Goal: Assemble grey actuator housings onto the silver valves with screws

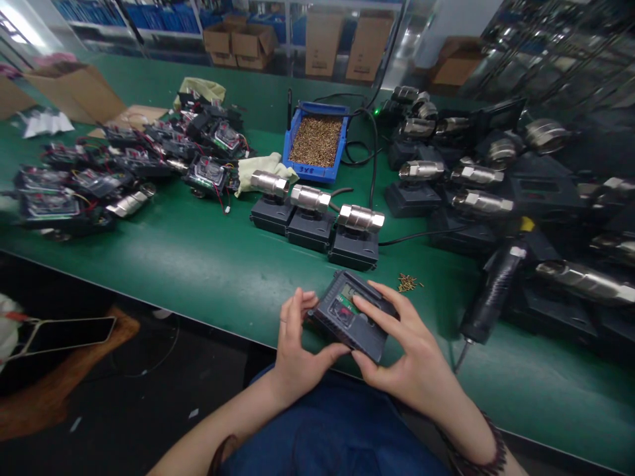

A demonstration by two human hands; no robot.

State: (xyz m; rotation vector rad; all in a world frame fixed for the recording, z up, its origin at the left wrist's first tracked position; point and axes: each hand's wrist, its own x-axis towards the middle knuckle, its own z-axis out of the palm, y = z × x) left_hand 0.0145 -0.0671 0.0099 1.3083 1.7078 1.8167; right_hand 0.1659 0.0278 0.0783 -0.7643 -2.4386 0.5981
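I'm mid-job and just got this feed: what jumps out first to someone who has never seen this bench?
First, both hands at the near edge of the green bench: the left hand and right hand grip a dark grey housing with a small green board showing in its window. Just behind stand three black units with shiny metal barrels. Further back sits a blue bin of small brass screws, and an electric screwdriver hangs at the right.

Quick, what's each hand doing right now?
Left hand: closed on the left end of the dark grey casing.
Right hand: gripping the same casing's right side, fingers on top.
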